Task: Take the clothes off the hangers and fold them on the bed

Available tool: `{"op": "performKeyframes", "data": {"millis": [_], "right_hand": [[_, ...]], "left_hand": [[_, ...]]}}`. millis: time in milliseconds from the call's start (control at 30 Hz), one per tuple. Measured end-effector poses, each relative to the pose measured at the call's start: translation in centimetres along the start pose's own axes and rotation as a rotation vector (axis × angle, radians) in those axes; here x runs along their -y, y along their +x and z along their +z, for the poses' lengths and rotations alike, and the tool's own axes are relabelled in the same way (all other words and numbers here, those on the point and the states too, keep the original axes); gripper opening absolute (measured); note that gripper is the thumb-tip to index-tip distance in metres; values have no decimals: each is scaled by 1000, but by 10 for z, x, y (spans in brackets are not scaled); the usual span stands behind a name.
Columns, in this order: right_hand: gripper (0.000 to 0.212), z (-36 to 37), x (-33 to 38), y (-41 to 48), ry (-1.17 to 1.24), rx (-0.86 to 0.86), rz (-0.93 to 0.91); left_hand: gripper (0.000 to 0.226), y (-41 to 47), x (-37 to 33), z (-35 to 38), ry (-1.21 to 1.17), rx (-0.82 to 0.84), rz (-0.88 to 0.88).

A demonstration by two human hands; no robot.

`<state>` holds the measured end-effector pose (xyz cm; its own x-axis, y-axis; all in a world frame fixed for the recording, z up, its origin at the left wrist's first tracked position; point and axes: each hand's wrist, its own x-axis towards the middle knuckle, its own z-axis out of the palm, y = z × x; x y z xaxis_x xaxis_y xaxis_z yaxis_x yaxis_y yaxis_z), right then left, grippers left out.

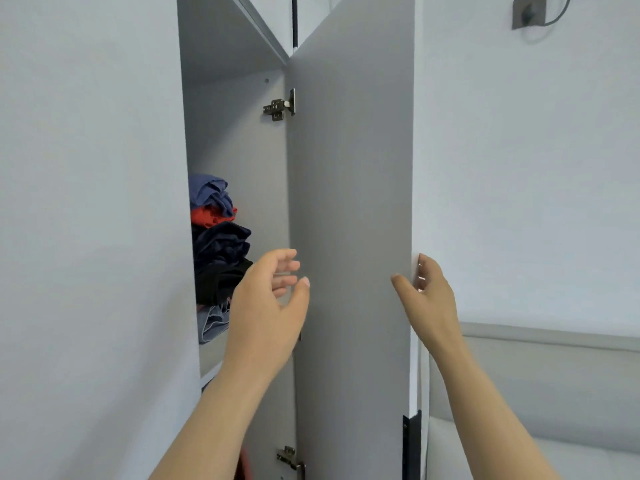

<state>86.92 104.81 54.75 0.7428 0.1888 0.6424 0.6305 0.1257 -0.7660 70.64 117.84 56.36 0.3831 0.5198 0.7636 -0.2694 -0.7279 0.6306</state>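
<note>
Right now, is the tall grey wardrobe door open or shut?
Open: the tall grey wardrobe door stands swung out, exposing its metal hinge and piled clothes.

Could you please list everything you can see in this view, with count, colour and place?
wardrobe door: one, grey, centre, swung open
hinges: two, metal, upper and lower on the door's left edge
clothes pile: one, blue, red, navy, black and denim, on the shelf left of the door
door handle: one, black, low on the door's right edge
wall socket: one, grey, with cable, top right
padded panel: one, pale grey, lower right
left hand: one, open, before the door's hinged edge
right hand: one, fingers curled round the door's free edge
</note>
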Motion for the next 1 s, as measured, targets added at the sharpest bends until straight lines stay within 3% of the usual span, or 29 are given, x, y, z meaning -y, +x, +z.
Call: {"op": "performKeyframes", "data": {"millis": [367,533,767,1000], "right_hand": [[38,104,40,-69,159,342,4],[38,142,49,-76,208,421,13],[49,161,54,-76,205,499,-54],[53,189,57,-70,128,636,21]], "left_hand": [[31,-28,-5,-92,176,-136,7],[31,-35,0,-125,207,-172,-21],[32,-37,4,-135,213,-152,-5],[33,-37,11,-136,242,-137,5]]}}
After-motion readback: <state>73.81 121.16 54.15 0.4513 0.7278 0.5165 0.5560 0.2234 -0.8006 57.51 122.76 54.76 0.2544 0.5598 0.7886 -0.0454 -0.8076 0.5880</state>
